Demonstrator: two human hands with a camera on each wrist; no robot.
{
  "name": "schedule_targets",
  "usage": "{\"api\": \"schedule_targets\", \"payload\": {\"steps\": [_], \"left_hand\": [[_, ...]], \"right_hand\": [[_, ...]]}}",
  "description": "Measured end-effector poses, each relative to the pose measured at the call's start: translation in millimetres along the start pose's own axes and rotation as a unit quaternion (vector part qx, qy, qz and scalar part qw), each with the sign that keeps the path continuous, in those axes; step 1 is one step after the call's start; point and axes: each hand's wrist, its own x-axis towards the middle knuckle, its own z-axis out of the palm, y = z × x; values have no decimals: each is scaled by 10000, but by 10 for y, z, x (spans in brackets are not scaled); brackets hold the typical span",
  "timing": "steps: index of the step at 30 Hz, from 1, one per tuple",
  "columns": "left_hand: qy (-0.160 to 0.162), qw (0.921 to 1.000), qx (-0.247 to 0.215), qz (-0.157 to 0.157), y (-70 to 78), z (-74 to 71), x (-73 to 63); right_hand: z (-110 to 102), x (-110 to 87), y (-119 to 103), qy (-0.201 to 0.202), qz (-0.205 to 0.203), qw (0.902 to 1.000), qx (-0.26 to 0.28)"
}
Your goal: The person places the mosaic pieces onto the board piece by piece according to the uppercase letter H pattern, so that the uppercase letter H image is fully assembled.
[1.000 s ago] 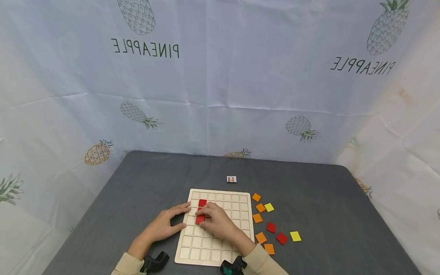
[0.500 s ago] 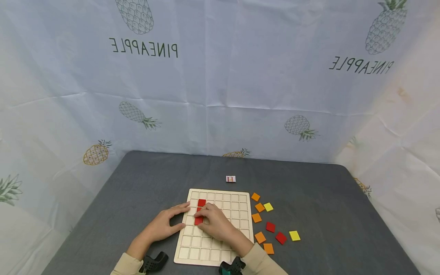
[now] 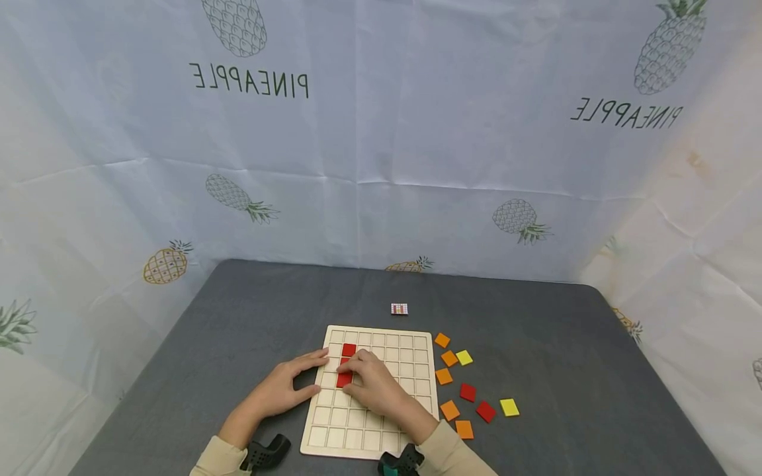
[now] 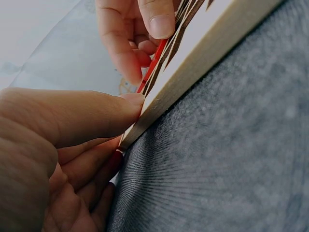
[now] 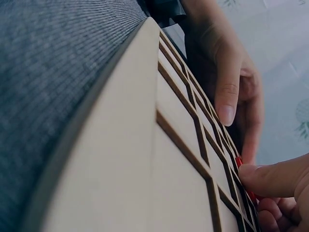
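A pale wooden grid board (image 3: pixel 336 436) lies on the dark table. In its second column from the left are red square tiles: one near the top (image 3: pixel 348 349), another just below it, partly covered by fingers. My right hand (image 3: pixel 378 387) reaches over the board and pinches a red tile (image 3: pixel 344 379) in that column between thumb and fingers. My left hand (image 3: pixel 282 387) rests at the board's left edge, thumb and forefinger spread apart. In the left wrist view, the left thumb (image 4: pixel 111 111) touches the board's edge.
Right of the board lie several loose orange tiles (image 3: pixel 450 410), two red tiles (image 3: pixel 486 412) and two yellow tiles (image 3: pixel 509 407). A small patterned card (image 3: pixel 399 309) lies behind the board. A pineapple-print curtain (image 3: pixel 381 132) hangs beyond the table (image 3: pixel 536 344).
The right thumb and fingers shift very slightly over the red tile. Both hands otherwise keep their places, and the loose tiles lie as before.
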Motion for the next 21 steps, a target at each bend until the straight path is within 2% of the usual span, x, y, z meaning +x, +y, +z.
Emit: {"api": "schedule_targets", "payload": {"steps": [9, 14, 21], "left_hand": [[-32, 10000, 0, 45, -4, -3, -2], [-42, 10000, 34, 67, -6, 4, 2], [-125, 9999, -88, -67, 10, -2, 1]], "right_hand": [[-70, -1, 0, 185, 0, 9990, 406], [-182, -36, -3, 170, 87, 9970, 756], [-391, -132, 55, 131, 123, 9933, 1140]]}}
